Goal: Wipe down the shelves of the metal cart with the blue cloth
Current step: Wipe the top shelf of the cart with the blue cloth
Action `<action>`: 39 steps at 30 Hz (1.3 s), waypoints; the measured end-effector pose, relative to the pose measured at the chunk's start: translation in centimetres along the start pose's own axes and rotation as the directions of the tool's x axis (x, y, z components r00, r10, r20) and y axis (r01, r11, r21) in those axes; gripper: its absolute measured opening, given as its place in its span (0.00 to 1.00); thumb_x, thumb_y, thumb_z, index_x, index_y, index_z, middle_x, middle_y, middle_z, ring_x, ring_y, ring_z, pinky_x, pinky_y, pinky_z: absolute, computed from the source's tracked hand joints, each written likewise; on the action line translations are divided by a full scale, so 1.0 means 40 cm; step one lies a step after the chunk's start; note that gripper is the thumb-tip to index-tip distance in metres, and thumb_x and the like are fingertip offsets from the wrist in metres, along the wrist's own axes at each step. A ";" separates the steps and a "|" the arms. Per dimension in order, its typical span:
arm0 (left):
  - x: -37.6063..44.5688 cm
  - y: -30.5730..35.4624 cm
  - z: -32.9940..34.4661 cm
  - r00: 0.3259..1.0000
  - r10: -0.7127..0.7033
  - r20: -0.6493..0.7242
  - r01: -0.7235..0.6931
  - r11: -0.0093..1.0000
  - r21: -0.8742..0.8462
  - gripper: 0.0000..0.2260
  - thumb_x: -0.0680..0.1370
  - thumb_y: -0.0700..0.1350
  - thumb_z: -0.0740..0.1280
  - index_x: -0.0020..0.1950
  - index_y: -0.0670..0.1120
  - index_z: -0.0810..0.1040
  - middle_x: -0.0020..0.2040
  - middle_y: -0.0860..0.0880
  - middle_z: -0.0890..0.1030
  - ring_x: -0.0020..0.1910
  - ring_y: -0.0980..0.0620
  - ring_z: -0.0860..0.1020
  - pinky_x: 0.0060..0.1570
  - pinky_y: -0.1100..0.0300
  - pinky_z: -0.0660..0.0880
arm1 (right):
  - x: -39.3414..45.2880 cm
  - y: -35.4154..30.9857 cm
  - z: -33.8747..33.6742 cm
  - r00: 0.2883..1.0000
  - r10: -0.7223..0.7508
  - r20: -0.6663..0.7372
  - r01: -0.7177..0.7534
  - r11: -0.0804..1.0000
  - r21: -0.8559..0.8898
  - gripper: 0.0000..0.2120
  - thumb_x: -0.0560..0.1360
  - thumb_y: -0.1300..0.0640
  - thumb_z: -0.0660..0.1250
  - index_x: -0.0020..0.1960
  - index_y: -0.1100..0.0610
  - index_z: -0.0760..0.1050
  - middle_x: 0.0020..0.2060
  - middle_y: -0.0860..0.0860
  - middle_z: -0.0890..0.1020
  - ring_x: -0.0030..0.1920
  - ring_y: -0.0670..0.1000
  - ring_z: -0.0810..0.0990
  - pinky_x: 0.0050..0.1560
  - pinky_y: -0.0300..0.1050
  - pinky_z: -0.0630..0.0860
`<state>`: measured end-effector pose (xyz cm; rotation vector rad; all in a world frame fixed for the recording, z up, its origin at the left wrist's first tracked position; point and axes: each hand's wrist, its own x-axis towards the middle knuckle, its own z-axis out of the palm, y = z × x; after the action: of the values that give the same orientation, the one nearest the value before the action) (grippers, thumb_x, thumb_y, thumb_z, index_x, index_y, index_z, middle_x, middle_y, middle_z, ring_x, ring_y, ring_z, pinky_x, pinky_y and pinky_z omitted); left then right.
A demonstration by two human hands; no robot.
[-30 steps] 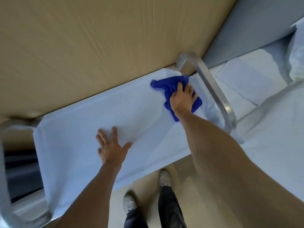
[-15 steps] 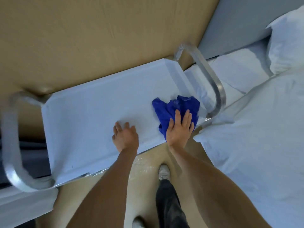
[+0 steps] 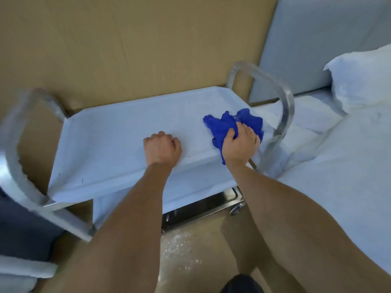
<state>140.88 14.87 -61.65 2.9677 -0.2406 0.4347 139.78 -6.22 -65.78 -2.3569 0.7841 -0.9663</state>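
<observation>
Head view: right hand (image 3: 240,144) grips the bunched blue cloth (image 3: 230,123) on the cart's top shelf (image 3: 118,132), fingers curled

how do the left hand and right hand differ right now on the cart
The right hand grips the bunched blue cloth; the left hand holds nothing. The left hand is curled into a fist resting near the middle of the top shelf; the right hand sits at the shelf's right end, close to the metal handle. Both lie near the shelf's front edge, backs of the hands up.
</observation>
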 end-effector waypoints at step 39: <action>-0.203 0.046 0.068 0.978 -0.010 -0.208 -0.005 0.998 -0.069 0.20 0.77 0.62 0.62 0.58 0.49 0.79 0.54 0.49 0.79 0.55 0.46 0.75 0.48 0.53 0.73 | 0.078 0.195 -0.013 0.961 0.173 -0.215 -0.073 0.912 0.404 0.22 0.81 0.56 0.48 0.68 0.62 0.71 0.69 0.58 0.73 0.75 0.60 0.63 0.74 0.53 0.59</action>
<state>133.61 13.79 -66.43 2.8258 -0.2241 0.7166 138.69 -14.01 -68.73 -1.8431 0.7392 -1.2479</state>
